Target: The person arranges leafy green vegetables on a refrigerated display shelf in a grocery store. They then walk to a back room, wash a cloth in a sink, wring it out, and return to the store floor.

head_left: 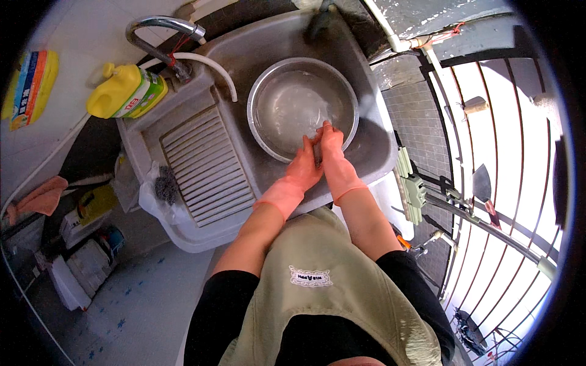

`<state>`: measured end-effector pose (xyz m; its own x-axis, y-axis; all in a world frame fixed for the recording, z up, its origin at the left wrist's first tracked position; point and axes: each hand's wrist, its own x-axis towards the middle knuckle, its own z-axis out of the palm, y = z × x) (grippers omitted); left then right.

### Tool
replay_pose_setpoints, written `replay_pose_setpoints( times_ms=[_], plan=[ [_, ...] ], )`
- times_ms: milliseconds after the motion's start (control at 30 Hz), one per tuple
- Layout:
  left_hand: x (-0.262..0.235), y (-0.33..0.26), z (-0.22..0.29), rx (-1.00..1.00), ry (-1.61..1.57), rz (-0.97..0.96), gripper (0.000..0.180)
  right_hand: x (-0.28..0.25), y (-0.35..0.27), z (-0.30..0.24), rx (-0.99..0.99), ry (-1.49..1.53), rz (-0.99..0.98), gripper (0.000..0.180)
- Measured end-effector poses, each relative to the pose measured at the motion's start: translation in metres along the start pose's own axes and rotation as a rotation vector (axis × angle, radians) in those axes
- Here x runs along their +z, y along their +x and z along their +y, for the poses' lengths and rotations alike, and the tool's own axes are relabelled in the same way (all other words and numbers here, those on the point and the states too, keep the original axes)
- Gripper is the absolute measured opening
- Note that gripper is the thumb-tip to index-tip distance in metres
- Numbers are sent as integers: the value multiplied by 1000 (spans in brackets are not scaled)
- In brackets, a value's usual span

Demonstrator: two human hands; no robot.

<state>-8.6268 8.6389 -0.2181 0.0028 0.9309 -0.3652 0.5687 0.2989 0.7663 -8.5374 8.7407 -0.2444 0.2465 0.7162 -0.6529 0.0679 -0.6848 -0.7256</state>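
A round steel basin (260, 135) with water in it stands in the right bowl of a grey sink (381, 137). Pink rubber gloves cover both my hands to the wrist. My left hand (304, 163) and my right hand (331, 141) meet over the basin's near rim, fingers curled in toward each other. A narrow dark patch shows between them; whether it is a thing they hold or only shadow is unclear. The fingertips partly hide one another.
A chrome faucet (165, 23) and white hose (210, 61) are at the back left. Left of the basin lies a ribbed drainboard (207, 165), with a dark scrubber (165, 184) beside it. A yellow jug (125, 94) stands farther left. A scraper (481, 183) hangs at the barred window.
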Motion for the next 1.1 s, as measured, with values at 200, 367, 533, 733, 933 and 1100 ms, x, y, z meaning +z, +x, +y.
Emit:
replay_pose_setpoints(
  times_ms=[200,367,533,733,933,1100],
  plan=[
    [-16,-15,16,36,-204,73,99,-15,-16,-17,211,151,-225,40],
    [-66,-63,12,135,-511,325,95,-56,-8,-33,-475,-137,-71,63],
    [-132,-119,-3,-6,-589,552,99,-81,32,-10,41,-227,5,73],
    [-164,-183,-37,-221,-623,615,93,-80,72,36,303,-211,-60,50],
    [-183,-221,-32,-329,-696,485,92,-76,-16,-85,68,-797,107,36],
    [-195,-233,-48,-306,-734,415,93,-45,-55,-143,-45,-1016,82,40]
  ],
)
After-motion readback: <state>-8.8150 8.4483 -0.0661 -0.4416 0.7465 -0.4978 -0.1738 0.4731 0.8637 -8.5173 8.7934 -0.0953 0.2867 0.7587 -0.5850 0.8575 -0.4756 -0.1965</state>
